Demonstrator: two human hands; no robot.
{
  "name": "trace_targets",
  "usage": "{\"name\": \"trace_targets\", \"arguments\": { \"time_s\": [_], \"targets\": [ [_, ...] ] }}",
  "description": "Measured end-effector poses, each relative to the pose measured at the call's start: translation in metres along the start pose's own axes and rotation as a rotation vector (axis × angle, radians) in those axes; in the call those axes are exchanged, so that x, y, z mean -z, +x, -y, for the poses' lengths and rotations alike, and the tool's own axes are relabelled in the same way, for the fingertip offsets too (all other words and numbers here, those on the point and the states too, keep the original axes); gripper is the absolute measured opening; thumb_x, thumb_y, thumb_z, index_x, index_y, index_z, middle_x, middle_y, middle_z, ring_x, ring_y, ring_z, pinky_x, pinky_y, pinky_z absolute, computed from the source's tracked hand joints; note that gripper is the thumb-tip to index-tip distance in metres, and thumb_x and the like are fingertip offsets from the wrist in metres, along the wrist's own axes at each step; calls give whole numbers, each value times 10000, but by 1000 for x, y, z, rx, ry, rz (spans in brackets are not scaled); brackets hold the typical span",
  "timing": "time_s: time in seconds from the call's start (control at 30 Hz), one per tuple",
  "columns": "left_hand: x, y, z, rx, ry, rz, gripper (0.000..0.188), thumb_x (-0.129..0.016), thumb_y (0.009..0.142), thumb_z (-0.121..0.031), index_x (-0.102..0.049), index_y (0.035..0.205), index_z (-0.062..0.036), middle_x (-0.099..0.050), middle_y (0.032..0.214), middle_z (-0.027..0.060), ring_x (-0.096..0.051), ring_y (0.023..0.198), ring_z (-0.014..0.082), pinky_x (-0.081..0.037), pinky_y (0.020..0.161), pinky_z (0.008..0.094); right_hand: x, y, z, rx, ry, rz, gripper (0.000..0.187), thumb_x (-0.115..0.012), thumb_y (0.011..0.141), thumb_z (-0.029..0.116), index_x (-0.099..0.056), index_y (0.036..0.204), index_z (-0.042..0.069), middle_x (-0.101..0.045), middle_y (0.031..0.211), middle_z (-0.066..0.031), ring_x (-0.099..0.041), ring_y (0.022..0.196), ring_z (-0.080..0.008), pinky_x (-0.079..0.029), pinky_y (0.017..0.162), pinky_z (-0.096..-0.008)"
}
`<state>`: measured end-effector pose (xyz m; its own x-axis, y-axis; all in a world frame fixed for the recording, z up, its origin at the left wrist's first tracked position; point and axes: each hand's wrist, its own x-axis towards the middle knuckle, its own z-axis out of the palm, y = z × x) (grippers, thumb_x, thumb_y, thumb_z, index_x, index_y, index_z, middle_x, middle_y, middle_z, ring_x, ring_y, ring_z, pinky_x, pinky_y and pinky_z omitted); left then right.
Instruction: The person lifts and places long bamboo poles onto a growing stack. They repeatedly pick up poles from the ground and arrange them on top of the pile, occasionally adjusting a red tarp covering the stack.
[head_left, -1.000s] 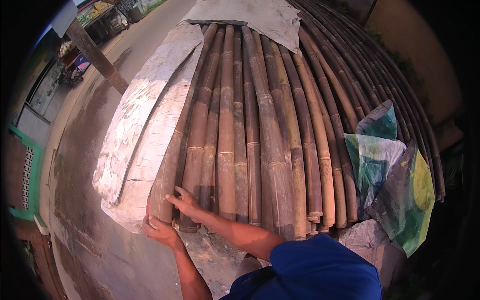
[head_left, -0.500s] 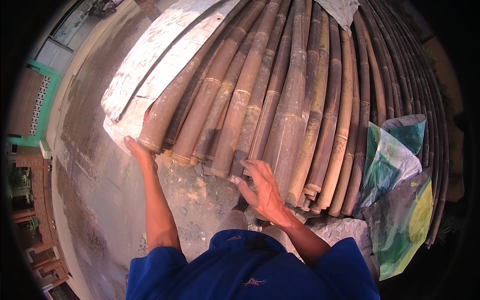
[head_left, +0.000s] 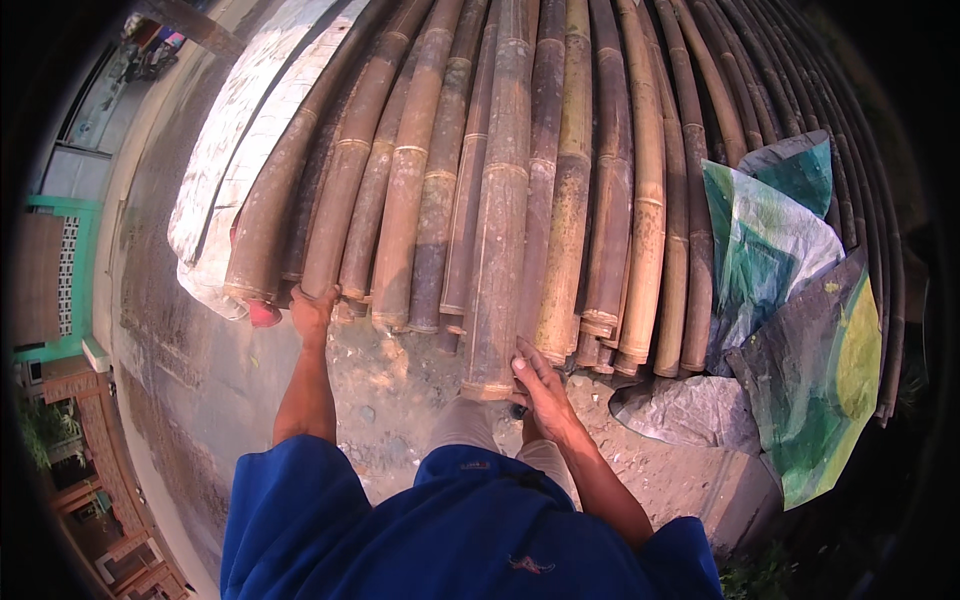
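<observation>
Long brown bamboo poles lie side by side in a wide stack in front of me, cut ends towards me. My left hand [head_left: 313, 312] is closed at the lower end of a bamboo pole [head_left: 345, 190] near the stack's left side, its fingers partly hidden by the pole. At the middle, a thicker bamboo pole [head_left: 495, 270] sticks out nearer to me than its neighbours. My right hand [head_left: 542, 388] grips the right side of its end, thumb uppermost, with some fingers out of sight beneath. A mottled yellowish pole [head_left: 567, 230] lies just right of it.
White sheeting [head_left: 240, 130] covers the stack's left edge, a red scrap [head_left: 264, 314] under its corner. Crumpled green, white and yellow tarpaulin [head_left: 800, 330] hangs at right, beside a greyish sheet [head_left: 690, 412]. Stony ground [head_left: 370, 400] lies below, and a green-framed building [head_left: 75, 270] stands far left.
My left hand has shifted from the leftmost pole to one farther right. My right hand has gone from spread fingers over the pole ends to gripping the thick pole's end. The view has shifted.
</observation>
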<state>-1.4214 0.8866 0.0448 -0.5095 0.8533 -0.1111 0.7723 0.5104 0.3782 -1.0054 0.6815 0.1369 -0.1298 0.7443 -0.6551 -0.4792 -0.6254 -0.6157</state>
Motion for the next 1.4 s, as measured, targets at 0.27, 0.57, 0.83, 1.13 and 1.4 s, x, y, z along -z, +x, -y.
{"name": "trace_targets", "arguments": {
  "time_s": [0.27,0.57,0.83,1.13,1.4],
  "targets": [
    [12,-15,15,-139,-249,-31,837,-859,715,-391,-483,1297,78,-626,1183,328,-624,1120,446,-467,984,467,-28,18,-1,-39,201,138,852,-647,970,497,-288,1564,3,-378,1549,-191,-413,1402,-313,-425,1107,-481],
    [8,-69,-23,-276,13,-215,787,-717,909,-432,-418,1480,19,-389,1460,332,-379,1362,468,-316,1133,525,-46,43,-18,40,147,-127,947,-668,918,580,-329,1531,-57,-422,1521,-243,-384,1430,-341,-348,1160,-441],
    [35,-218,-161,-258,-771,549,704,-665,962,-287,-356,1529,-6,-429,1435,290,-459,1328,397,-357,1129,470,-25,25,1,328,-409,-223,760,-536,981,607,-564,1367,-46,-618,1304,-273,-583,1249,-348,-439,1059,-397],
    [38,-274,-246,-666,-142,416,892,-770,854,-301,-295,1579,-90,-338,1458,371,-398,1351,515,-362,1124,498,160,68,23,408,-584,-752,775,-682,865,563,-568,1347,-33,-642,1203,-305,-628,1131,-423,-493,962,-481],
    [27,-282,-254,-675,78,285,942,-796,827,-214,-264,1603,-192,-333,1470,401,-414,1336,556,-407,1085,545,218,146,35,222,-473,-425,942,-711,841,599,-412,1477,-28,-587,1357,-276,-564,1278,-390,-452,1061,-454]
  ]
}}
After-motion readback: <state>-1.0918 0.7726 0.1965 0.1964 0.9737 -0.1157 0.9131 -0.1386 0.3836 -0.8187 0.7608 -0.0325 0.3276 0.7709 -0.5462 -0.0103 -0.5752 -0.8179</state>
